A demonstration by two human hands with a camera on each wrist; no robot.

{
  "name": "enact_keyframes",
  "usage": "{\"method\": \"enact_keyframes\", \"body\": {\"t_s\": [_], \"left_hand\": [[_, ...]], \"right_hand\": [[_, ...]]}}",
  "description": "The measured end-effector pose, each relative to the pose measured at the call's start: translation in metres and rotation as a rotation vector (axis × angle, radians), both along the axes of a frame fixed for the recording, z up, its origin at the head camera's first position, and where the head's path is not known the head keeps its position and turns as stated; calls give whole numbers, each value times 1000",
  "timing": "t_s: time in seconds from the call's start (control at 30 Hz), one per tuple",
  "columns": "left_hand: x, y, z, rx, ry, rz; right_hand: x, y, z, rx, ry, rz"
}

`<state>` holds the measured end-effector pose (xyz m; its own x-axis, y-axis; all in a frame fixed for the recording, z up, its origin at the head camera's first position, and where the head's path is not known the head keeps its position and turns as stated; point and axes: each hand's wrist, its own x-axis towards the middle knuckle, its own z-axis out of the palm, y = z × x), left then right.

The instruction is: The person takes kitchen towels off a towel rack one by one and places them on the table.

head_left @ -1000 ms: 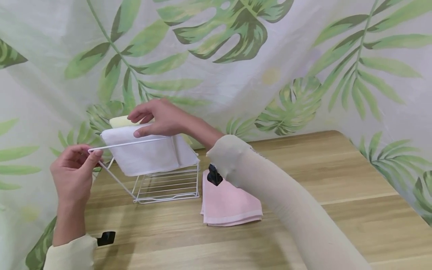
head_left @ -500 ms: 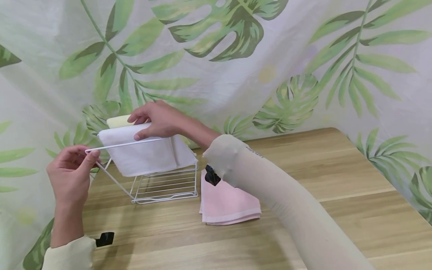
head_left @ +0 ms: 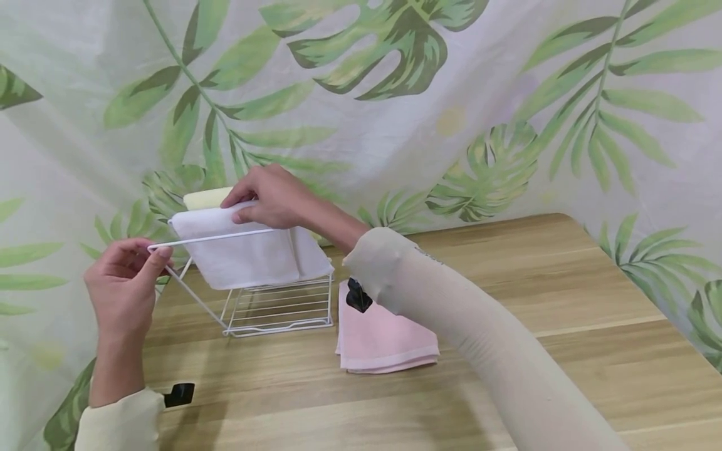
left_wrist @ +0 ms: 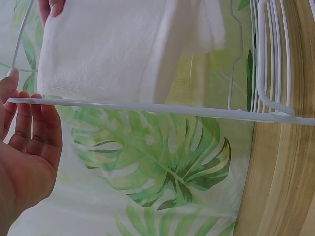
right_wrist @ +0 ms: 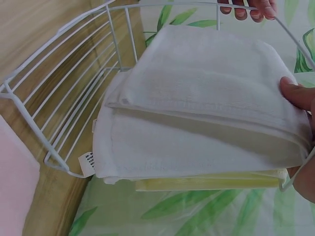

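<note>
My left hand (head_left: pixel 124 282) pinches the upper left corner of a white wire rack (head_left: pixel 194 297) between thumb and fingers. A folded white towel (head_left: pixel 248 260) hangs over one of the rack's upper bars. At its top edge my right hand (head_left: pixel 273 197) pinches the towel, thumb on the near side and fingers behind. Behind the white towel hangs a pale yellow towel (head_left: pixel 203 198), mostly hidden. In the right wrist view the white towel shows overlapping layers, and a small printed tag (right_wrist: pixel 87 163) sticks out at its lower corner.
A folded pink towel (head_left: pixel 389 341) lies on the wooden table (head_left: pixel 564 282) to the right of the rack. Behind the table hangs a leaf-patterned cloth (head_left: pixel 383 138). A black wrist mount (head_left: pixel 180 394) shows at the left sleeve.
The right hand's thumb and fingers have closed onto the top edge of the white towel. The left hand keeps its grip on the rack corner, and the rack stays in place.
</note>
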<state>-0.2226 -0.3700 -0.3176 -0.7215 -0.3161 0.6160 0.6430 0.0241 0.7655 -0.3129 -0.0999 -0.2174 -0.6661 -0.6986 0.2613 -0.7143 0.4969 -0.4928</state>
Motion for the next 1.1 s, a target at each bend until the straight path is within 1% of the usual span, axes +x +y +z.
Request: {"method": "enact_keyframes", "body": {"t_s": [0.27, 0.37, 0.5, 0.67, 0.83, 0.93, 1.1], "left_hand": [[0, 0, 0, -15, -5, 9], [0, 0, 0, -12, 1, 3], [0, 0, 0, -11, -1, 8], [0, -1, 1, -15, -4, 15], [1, 0, 2, -25, -26, 44], [1, 0, 2, -20, -33, 54], [1, 0, 4, -18, -41, 55]], "right_hand": [[2, 1, -4, -98, -13, -3], [3, 2, -4, -108, 21, -2], [5, 3, -2, -104, 100, 2], [5, 2, 0, -130, 143, 16], [5, 2, 6, -159, 157, 30], [5, 2, 11, -195, 162, 38], [7, 4, 23, -264, 131, 40]]}}
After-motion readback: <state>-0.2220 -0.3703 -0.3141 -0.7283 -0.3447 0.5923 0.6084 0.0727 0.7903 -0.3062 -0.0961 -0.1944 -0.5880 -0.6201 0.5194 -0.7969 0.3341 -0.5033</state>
